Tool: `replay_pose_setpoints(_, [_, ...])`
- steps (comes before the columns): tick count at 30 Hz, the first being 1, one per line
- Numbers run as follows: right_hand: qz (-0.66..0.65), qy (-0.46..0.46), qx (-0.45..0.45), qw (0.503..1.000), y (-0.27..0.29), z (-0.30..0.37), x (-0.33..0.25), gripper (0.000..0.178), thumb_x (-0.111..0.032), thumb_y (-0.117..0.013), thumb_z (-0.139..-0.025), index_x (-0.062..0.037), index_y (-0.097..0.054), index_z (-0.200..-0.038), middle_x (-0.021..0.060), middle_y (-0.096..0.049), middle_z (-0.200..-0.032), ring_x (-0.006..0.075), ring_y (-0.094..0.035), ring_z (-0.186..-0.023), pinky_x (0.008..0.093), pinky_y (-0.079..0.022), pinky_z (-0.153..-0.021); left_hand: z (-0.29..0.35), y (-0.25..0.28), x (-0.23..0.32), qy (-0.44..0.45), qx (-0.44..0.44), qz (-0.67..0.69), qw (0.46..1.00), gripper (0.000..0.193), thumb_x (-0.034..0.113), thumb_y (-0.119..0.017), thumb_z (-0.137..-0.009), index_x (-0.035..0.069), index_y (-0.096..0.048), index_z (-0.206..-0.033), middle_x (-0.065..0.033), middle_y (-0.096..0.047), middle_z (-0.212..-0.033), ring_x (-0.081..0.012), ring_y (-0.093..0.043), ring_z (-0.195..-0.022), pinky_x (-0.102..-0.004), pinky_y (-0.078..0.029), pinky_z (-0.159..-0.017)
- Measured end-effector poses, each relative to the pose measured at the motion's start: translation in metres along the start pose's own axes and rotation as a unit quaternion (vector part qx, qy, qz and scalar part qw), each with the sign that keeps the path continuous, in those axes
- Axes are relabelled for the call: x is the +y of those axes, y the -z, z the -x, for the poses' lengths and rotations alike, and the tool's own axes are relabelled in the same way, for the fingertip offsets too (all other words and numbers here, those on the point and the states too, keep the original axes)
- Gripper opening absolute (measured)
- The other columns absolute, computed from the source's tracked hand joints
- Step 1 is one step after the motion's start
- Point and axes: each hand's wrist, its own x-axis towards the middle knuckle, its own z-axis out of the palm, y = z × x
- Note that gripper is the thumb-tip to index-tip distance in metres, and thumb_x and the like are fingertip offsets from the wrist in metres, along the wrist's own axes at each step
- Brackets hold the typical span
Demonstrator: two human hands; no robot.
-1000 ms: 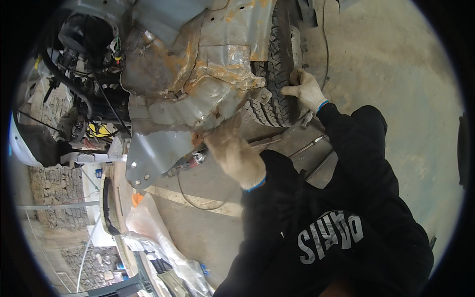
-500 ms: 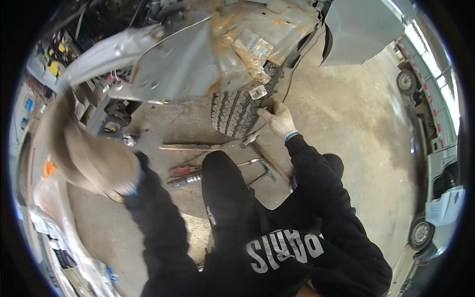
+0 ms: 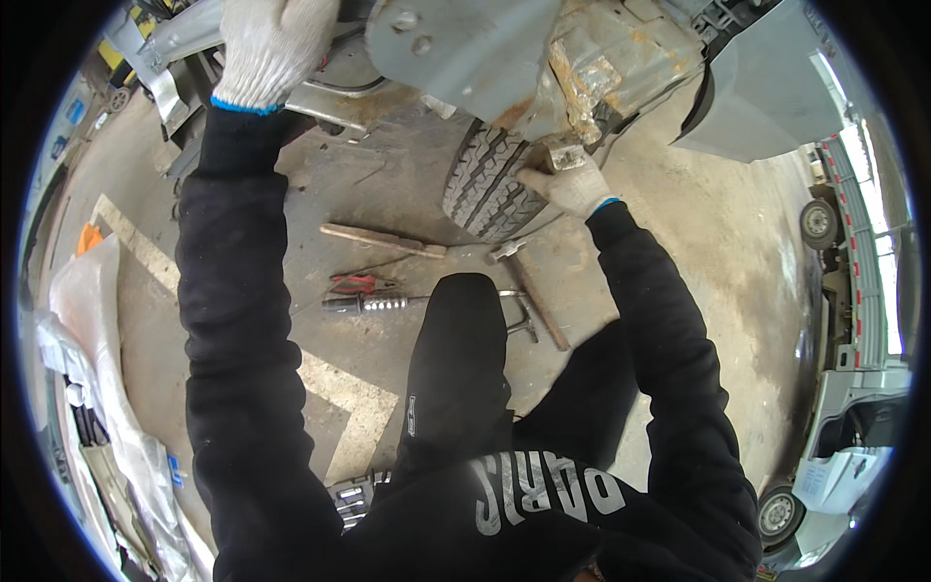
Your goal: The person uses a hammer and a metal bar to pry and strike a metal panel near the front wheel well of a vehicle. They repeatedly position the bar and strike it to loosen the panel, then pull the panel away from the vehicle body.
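Observation:
My left hand point(image 3: 273, 50), in a white knit glove with a blue cuff, reaches up to the grey metal front of a vehicle. The picture's top edge cuts off its fingers. My right hand point(image 3: 580, 186), gloved alike, is beside a black tire point(image 3: 491, 182), its fingers curled. The squared lower end of a rusty metal bracket point(image 3: 570, 158) partly covers those fingers, so what they hold is hidden. Above the tire hangs a dented grey body panel point(image 3: 465, 53) with a rusted edge.
On the concrete floor lie a wooden-handled hammer point(image 3: 531, 296), a wooden stick point(image 3: 383, 240), red-handled pliers point(image 3: 359, 284) and a ribbed-grip tool point(image 3: 369, 305). Plastic sheeting point(image 3: 92, 310) runs along the left. A grey panel point(image 3: 766, 87) juts out at upper right; vehicles with wheels point(image 3: 819, 224) stand beyond.
My left hand, blurred before, has swung up and right to the vehicle's front. My right hand stays by the tire and has shifted up against the bracket end. The view has turned slightly.

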Motion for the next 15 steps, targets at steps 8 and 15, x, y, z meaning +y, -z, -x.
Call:
replay_pose_setpoints(8, [-0.152, -0.087, 0.251, 0.952, -0.035, 0.005, 0.008, 0.034, -0.036, -0.070, -0.081, -0.0028, -0.068, -0.089, 0.0201, -0.068, -0.081, 0.0364, -0.067, -0.079, 0.0423, -0.052, -0.070, 0.019, 0.010, -0.025, 0.210, -0.033, 0.296, 0.931, 0.031, 0.025, -0.058, -0.087, 0.002, -0.063, -0.107, -0.0122, -0.063, -0.105, -0.0227, -0.062, -0.097, -0.0317, -0.049, -0.085])
replay_pose_setpoints(15, [-0.331, -0.110, 0.381, 0.857, -0.062, 0.018, -0.001, 0.029, -0.027, -0.068, -0.087, 0.0024, -0.065, -0.086, 0.0125, -0.063, -0.067, 0.0188, -0.059, -0.059, 0.0342, -0.046, -0.057, 0.010, 0.003, -0.015, 0.025, -0.039, -0.042, 0.998, 0.017, 0.005, -0.053, -0.083, 0.011, -0.068, -0.091, -0.0077, -0.064, -0.088, -0.0275, -0.060, -0.088, -0.0368, -0.045, -0.083])
